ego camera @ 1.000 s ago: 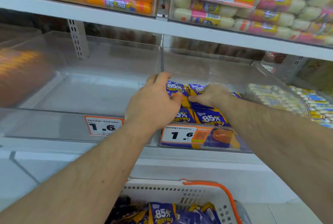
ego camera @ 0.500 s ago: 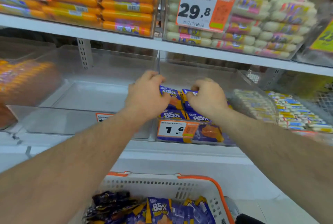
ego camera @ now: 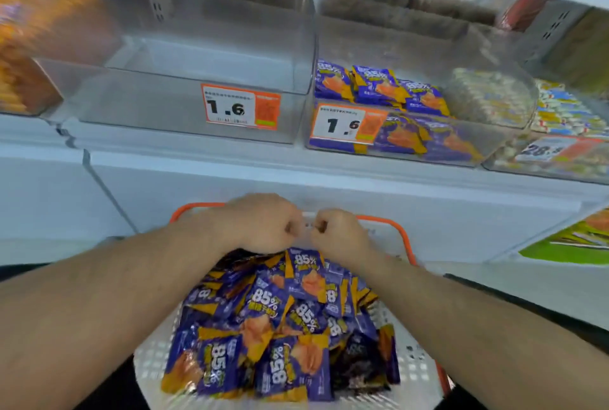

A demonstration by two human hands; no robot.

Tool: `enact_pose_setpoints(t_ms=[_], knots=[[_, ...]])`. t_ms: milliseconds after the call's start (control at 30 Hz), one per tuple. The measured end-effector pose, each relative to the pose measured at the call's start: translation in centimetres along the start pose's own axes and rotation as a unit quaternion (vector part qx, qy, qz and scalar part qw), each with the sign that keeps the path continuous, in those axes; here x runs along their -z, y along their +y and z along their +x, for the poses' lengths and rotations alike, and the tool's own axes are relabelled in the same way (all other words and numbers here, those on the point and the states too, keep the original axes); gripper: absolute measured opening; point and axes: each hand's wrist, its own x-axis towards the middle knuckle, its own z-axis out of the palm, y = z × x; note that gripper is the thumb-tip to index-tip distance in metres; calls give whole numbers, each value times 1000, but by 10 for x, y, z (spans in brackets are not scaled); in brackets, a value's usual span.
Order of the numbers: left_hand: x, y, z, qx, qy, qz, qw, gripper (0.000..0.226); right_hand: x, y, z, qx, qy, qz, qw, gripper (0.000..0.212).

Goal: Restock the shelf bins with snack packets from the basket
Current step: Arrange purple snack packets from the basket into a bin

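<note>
Both hands over the far end of the snack basket

The left hand [ego camera: 263,223] and right hand [ego camera: 339,235] hover knuckles-up, nearly touching, above the purple snack packets [ego camera: 280,320] heaped in the white basket [ego camera: 155,357], just inside its orange rim [ego camera: 400,231]. Fingers of both are curled under; whether they pinch anything cannot be told. Above, the right bin [ego camera: 487,142] holds packets toward its left side; the left bin [ego camera: 141,103] offers open floor.

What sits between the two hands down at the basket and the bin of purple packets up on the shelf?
In the head view, only the plain white shelf front lies between the hands and the bin of purple packets; nothing else stands there.
</note>
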Motion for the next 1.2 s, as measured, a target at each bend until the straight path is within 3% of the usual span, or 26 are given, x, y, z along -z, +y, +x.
enact_pose_setpoints(t_ms=[67,167,233,433,567,700,867,967,1033,1133,1200], knots=[[-4,-6,5,4,-48,-2,999,19,-36,9,-13,-80,-113,-4,990,30],[-3,-12,12,5,-49,-21,999,21,-81,13,-29,-201,-271,31,941,30],[-3,-15,15,10,-62,-20,998,25,-104,13,-33,-244,-303,35,920,30],[-1,-14,17,13,-76,-38,996,28,-129,9,-32,-322,-234,83,913,12],[3,-13,15,26,-76,-47,996,30,-119,12,-21,-347,-218,139,901,37],[4,-17,16,52,-68,-57,995,36,-66,10,-6,-290,-237,94,922,46],[2,-21,17,98,-19,-144,985,62,5,1,5,-237,-171,124,948,25],[1,-18,16,134,22,-240,961,64,42,-13,5,-242,-137,245,929,23],[2,-15,12,128,17,-368,921,48,61,-22,3,-226,-114,298,920,22],[3,-6,6,64,6,-530,845,23,85,-38,-4,-163,-51,327,929,19],[9,-1,4,38,75,-543,835,16,97,-47,-11,-125,12,295,947,16]])
